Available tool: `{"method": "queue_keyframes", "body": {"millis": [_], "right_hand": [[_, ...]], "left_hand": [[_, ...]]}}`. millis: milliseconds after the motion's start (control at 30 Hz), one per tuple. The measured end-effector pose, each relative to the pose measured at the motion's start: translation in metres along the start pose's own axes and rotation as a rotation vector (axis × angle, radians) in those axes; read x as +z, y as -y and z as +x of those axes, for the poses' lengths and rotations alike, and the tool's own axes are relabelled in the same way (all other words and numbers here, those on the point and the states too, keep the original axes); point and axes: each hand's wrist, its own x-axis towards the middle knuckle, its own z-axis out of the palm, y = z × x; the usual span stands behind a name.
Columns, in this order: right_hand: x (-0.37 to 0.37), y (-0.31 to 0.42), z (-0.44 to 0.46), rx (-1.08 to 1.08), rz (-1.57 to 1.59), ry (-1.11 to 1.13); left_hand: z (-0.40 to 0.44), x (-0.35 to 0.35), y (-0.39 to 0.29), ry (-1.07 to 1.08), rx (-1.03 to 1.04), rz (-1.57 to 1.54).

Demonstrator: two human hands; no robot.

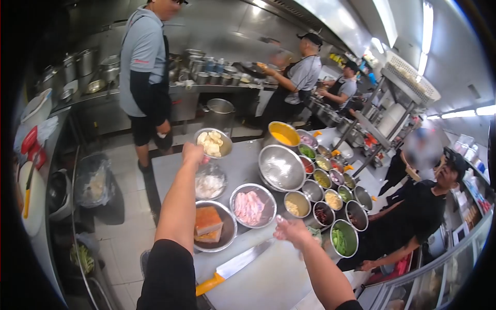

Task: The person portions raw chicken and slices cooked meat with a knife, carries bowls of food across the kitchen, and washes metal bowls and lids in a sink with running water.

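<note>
While the kitchen stretches around us, with ceiling lights overhead and a tiled floor below, a person in a grey shirt stands across from us, near the far corner of our table. The table is crowded: many small containers cluster towards our right, beside a large steel bowl, and a white cutting board lies nearest us. Left of the board, a bowl of meat slabs sits just beside a bowl of pink strips; beyond them are a bowl of white pieces and a smaller steel bowl, which holds pale yellow pieces. A broad knife with a yellow handle lies by the board's near left side

Our left hand looks closed on the near rim of the steel bowl with the yellow pieces. With the arm stretched so far, we would do well to grip firmly, keep the rim level and move slowly, clear of the bowl of white pieces. Our right hand is open, fingers loosely curled above the board; it grips nothing that we can make out. Its fingers look wet, so wiping them would give a surer hold, and we should keep them away from the blade
</note>
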Motion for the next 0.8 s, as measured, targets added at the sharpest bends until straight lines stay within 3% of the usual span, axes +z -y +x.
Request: {"method": "queue_keyframes", "body": {"millis": [67,167,233,333,433,500,567,633,667,800], "right_hand": [[-0.011,-0.004,-0.041,0.036,0.097,0.029],[-0.035,-0.032,-0.084,0.016,0.148,0.092],[-0.045,-0.043,-0.116,0.064,0.139,0.018],[-0.064,-0.061,-0.146,0.104,0.161,-0.071],[-0.078,-0.074,-0.163,0.103,0.182,-0.108],[-0.078,-0.071,-0.166,0.100,0.220,-0.109],[-0.073,-0.073,-0.167,0.071,0.266,-0.079],[-0.058,-0.060,-0.168,0.022,0.288,-0.001],[-0.047,-0.051,-0.169,-0.001,0.294,0.049],[0.005,-0.033,-0.167,-0.100,0.307,0.317]], "left_hand": [[0.003,0.030,0.002,-0.044,0.012,0.095],[0.017,0.062,0.008,0.064,-0.061,0.234],[0.023,0.080,0.017,0.152,-0.094,0.333],[0.017,0.086,0.019,0.260,0.073,0.758],[0.023,0.083,0.030,0.068,0.600,0.900],[-0.016,0.077,-0.029,0.227,0.585,0.892],[-0.071,0.068,-0.083,0.362,0.773,0.843],[-0.138,0.051,-0.129,0.592,1.119,0.646],[-0.173,0.040,-0.151,0.646,1.201,0.724],[-0.285,-0.032,-0.172,0.541,1.429,0.684]]}}
